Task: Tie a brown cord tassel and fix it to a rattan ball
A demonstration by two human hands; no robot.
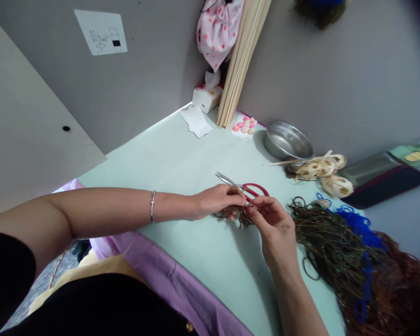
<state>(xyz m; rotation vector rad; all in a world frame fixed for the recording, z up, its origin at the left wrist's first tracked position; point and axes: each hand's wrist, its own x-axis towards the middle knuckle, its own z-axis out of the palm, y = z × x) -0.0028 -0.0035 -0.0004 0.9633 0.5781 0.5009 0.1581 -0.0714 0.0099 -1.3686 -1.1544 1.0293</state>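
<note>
My left hand [215, 201] is closed round a small brown tuft of cord [238, 211], held just above the pale green table [182, 158]. My right hand [271, 221] pinches the frayed lower end of the same tuft with thumb and fingertips. A silver bracelet [153, 206] sits on my left wrist. Red-handled scissors [247, 186] lie on the table directly behind both hands, blades pointing left.
A heap of dark green, blue and reddish-brown cords [346, 252] fills the table's right side. Behind it lie woven straw pieces [322, 170], a metal bowl [289, 140], a tissue box [207, 97], leaning wooden slats [241, 60] and a dark case [381, 179].
</note>
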